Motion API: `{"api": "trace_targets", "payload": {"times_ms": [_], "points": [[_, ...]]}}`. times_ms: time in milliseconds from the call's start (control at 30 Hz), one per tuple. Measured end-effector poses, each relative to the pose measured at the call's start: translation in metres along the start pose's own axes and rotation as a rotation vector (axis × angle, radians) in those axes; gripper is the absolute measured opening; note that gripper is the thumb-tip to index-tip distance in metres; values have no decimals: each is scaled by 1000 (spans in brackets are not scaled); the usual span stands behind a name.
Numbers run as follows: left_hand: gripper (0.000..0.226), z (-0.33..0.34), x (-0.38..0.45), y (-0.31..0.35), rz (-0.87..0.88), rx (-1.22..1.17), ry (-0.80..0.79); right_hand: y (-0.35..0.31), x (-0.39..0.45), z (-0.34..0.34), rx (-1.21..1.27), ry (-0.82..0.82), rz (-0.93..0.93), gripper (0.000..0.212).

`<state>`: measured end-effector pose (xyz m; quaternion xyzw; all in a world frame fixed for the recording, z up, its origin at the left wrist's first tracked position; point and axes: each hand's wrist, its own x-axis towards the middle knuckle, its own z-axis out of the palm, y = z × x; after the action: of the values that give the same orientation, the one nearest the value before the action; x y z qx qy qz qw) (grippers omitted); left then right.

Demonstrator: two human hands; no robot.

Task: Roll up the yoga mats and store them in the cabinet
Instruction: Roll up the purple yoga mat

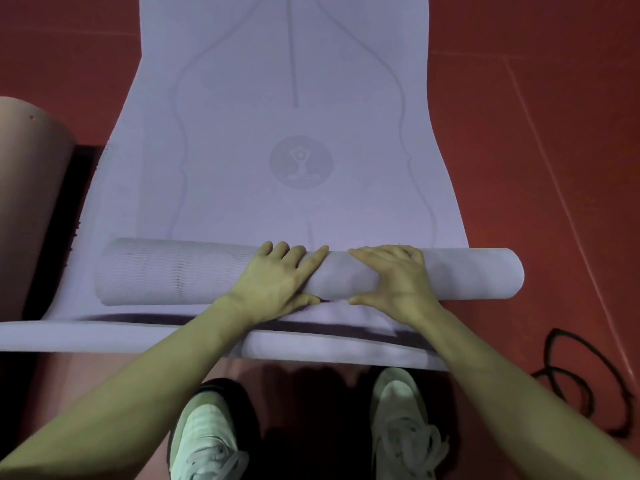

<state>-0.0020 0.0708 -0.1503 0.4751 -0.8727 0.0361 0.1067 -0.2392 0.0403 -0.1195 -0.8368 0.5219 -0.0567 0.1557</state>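
Yoga mat (298, 150), lavender, lies on the red floor (554, 133) mid-frame, its near end rolled. Left hand (273, 285) and right hand (398, 282) press flat on the roll (166, 271), fingers (313, 259) spread wide. White shoes (204, 441) below.

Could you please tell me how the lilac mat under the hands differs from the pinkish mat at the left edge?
The lilac mat is only partly rolled, most of it lying flat on the red floor; the pinkish mat looks rolled up as far as the frame shows. The left hand and right hand rest on the lilac mat's roll; the pinkish mat lies untouched. The lilac mat shows printed lines; the pinkish looks plain.
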Motion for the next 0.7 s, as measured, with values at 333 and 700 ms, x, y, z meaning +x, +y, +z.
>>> {"api": "trace_targets", "payload": {"times_ms": [333,700], "points": [[84,0,-7,3,-18,-117,-92,-3,-4,-10,-117,-277,5,88],[80,-7,16,-17,-46,-124,-161,-5,-1,2,-88,-153,69,55]]}}
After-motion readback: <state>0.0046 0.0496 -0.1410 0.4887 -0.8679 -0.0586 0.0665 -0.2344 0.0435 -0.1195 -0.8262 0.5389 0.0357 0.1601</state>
